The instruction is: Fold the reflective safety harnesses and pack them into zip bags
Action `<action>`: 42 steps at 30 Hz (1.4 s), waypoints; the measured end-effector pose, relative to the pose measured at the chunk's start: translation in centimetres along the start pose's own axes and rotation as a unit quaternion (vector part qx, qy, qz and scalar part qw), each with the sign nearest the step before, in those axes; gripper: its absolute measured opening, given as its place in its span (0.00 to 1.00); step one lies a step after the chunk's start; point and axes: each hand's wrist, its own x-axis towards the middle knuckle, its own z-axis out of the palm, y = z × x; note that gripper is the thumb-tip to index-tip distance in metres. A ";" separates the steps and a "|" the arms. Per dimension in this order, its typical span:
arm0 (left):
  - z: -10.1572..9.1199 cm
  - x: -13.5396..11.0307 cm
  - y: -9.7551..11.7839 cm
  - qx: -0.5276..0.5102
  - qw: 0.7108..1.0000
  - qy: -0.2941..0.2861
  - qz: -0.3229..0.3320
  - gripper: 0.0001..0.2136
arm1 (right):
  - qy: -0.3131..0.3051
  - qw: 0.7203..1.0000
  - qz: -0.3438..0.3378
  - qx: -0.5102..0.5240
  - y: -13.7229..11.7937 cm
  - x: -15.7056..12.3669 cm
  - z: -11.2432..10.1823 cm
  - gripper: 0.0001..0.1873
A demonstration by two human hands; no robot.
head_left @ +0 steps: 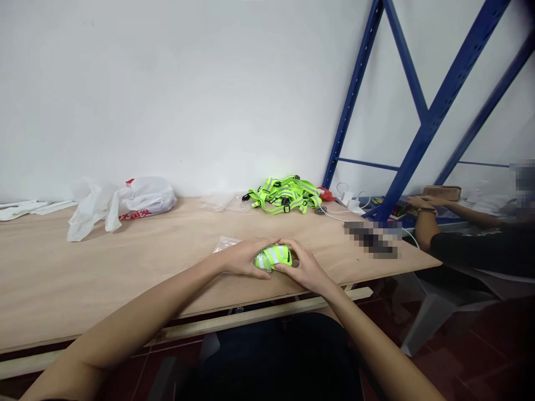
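Head | strap roll (273, 258) | long axis left-right (black tab (290, 257) rightward)

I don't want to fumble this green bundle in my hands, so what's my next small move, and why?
Perhaps use your right hand to ease the green bundle farther into the clear plastic, with your left hand steadying it: the plastic seems to cover the bundle's left end, while its right end looks bare.
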 end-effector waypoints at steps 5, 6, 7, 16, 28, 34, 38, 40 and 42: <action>0.0 0.0 0.3 -0.018 0.999 0.024 -0.009 0.43 | 0.023 0.999 -0.047 -0.008 -0.8 0.1 0.6 0.20; 0.1 0.1 0.5 -0.021 0.999 0.026 -0.002 0.42 | 0.027 0.998 -0.048 -0.007 -0.9 0.2 0.8 0.20; 0.2 0.1 0.7 -0.023 0.999 0.028 0.007 0.41 | 0.033 0.998 -0.047 -0.007 -0.9 0.3 0.9 0.19; -0.1 -0.1 0.4 -0.066 0.997 0.037 -0.027 0.45 | -0.080 0.996 -0.029 0.033 -2.2 -0.1 -0.7 0.42; -2.1 1.3 4.3 -0.168 0.980 0.073 -0.075 0.23 | 0.032 0.998 -0.011 -0.061 -4.6 -0.2 -4.2 0.16; -2.7 1.1 5.0 -0.062 0.998 0.032 0.010 0.33 | 0.061 0.991 -0.037 -0.115 -4.2 -0.1 -4.0 0.17; -2.1 1.3 5.2 -0.071 0.995 0.065 0.017 0.25 | 0.056 0.982 -0.081 -0.162 -3.9 -0.1 -3.6 0.17; -1.9 1.4 5.5 -0.086 0.994 0.072 0.006 0.23 | 0.063 0.975 -0.103 -0.186 -3.9 -0.3 -3.6 0.16; -1.6 1.6 5.7 -0.120 0.990 0.073 -0.008 0.22 | 0.070 0.968 -0.120 -0.207 -4.1 -0.5 -3.6 0.14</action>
